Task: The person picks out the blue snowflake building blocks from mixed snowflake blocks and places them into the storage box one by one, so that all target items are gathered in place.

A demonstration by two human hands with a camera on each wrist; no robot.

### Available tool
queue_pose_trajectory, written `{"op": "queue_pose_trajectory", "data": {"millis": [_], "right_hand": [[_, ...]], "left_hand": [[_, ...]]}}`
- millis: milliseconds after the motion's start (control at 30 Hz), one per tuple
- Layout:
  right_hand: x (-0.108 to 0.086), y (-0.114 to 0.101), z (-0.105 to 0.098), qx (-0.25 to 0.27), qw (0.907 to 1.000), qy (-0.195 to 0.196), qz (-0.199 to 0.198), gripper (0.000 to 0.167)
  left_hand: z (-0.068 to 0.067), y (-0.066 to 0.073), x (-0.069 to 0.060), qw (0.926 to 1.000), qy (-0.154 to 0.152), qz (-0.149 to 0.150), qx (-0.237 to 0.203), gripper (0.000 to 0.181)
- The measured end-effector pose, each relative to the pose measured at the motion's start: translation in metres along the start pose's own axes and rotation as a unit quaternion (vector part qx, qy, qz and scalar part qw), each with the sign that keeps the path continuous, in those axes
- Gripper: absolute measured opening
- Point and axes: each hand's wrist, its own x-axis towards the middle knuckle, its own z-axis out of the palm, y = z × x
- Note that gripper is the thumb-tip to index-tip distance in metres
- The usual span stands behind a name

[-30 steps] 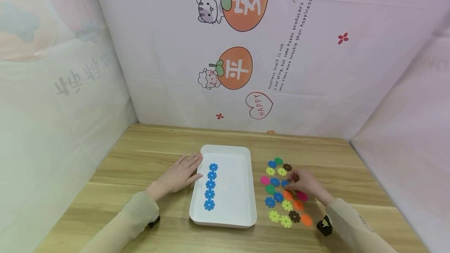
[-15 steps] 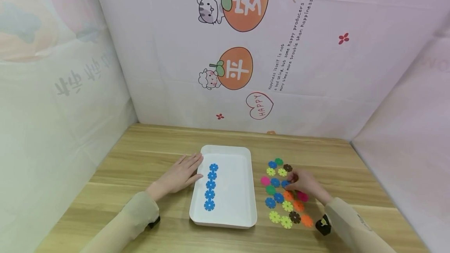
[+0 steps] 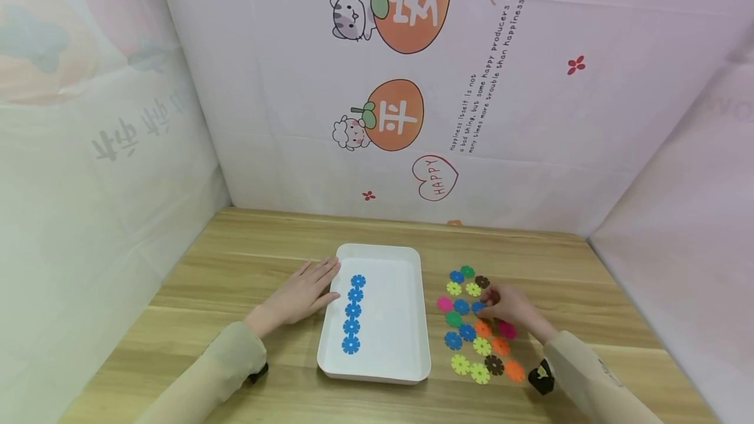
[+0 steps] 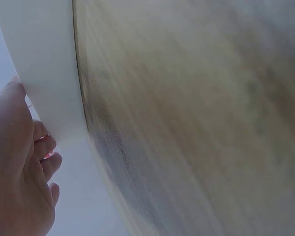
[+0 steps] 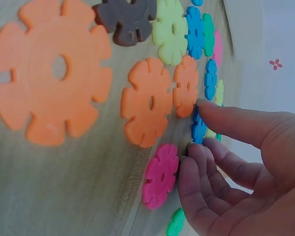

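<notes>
My left hand (image 3: 300,294) rests with straight fingers on the left rim of a white tray (image 3: 425,319); in the left wrist view the same hand (image 4: 19,162) touches the tray's side wall. Inside the tray, a row of joined blue snowflake discs (image 3: 353,310) lies along the left. On the right, my right hand (image 3: 511,309) is down among loose discs. In the right wrist view its thumb and fingers pinch the edges of a blue snowflake disc (image 5: 198,129), partly covered by the fingers. Orange discs (image 5: 148,102) and a pink disc (image 5: 161,177) lie close by.
Loose notched discs spread over the wooden table (image 3: 283,234) right of the tray: yellow ones (image 3: 461,364), brown ones (image 3: 494,365), green ones (image 3: 453,318) and a pink one (image 3: 444,304). White printed cloth (image 3: 283,116) walls in the table at the back and sides.
</notes>
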Motion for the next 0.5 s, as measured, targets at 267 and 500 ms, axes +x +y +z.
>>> {"op": "queue_pose_trajectory", "data": {"millis": [267, 500], "right_hand": [[0.0009, 0.0010, 0.0002, 0.008, 0.9999, -0.004, 0.010, 0.027], [-0.0003, 0.0003, -0.0041, 0.014, 0.9999, 0.004, 0.008, 0.025]], "left_hand": [[0.0003, 0.0006, -0.0004, 1.0000, 0.000, 0.000, -0.002, 0.069], [0.0004, 0.0003, 0.0004, 1.0000, 0.001, -0.001, -0.005, 0.069]]}}
